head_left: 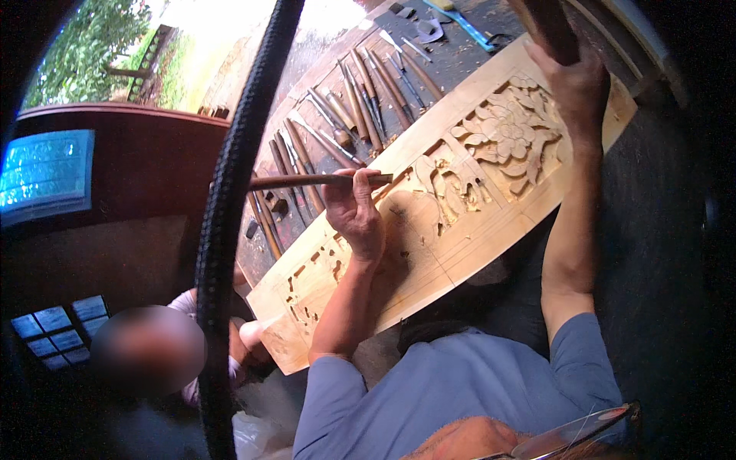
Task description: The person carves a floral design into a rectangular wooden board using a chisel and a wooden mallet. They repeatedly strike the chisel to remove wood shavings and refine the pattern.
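Observation:
My left hand [356, 215] is closed round a wood carving chisel [295, 181], which lies nearly level across its fingers above the board. My right hand [579, 88] grips a thick brown wooden mallet [546, 31] over the board's far right end; part of it runs out of view at the top. Beneath both hands a long pale carved wooden board [468, 261] slants from lower left to upper right. A flower with leaves [512, 130] stands in relief near its right end. Cut-out openings and wood chips show in the middle and left panels.
Several chisels and gouges [360, 100] lie in a row on the dark workbench [307, 84] behind the board. A blue-handled brush [468, 27] rests at the far edge. Another person [188, 303] sits at the left. A black braided cable [238, 153] crosses the view.

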`<state>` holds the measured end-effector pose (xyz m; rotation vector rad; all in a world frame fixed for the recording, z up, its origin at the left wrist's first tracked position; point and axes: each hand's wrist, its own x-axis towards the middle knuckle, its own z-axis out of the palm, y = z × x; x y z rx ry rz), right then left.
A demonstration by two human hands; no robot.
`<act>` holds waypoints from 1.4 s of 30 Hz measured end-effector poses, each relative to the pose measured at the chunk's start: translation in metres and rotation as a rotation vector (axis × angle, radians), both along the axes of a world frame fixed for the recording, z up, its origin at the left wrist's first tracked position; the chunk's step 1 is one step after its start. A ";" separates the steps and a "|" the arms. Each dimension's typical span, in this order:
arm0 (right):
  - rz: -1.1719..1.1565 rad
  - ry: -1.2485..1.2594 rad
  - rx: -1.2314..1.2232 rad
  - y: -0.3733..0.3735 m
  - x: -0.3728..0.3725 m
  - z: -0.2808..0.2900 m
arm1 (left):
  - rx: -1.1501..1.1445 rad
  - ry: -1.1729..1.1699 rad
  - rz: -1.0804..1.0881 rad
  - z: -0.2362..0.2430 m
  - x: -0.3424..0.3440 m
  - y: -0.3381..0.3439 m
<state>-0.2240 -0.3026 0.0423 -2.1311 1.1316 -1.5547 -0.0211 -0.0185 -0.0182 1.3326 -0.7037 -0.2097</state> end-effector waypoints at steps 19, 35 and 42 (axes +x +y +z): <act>-0.005 -0.174 0.211 0.000 0.002 0.008 | 0.088 0.124 -0.001 -0.008 0.008 0.001; 0.331 -0.372 0.489 0.028 -0.036 0.045 | 0.163 -0.107 -0.098 -0.014 0.007 0.010; 0.336 -0.286 0.343 0.032 -0.041 0.054 | 0.056 0.083 -0.120 -0.006 -0.017 0.004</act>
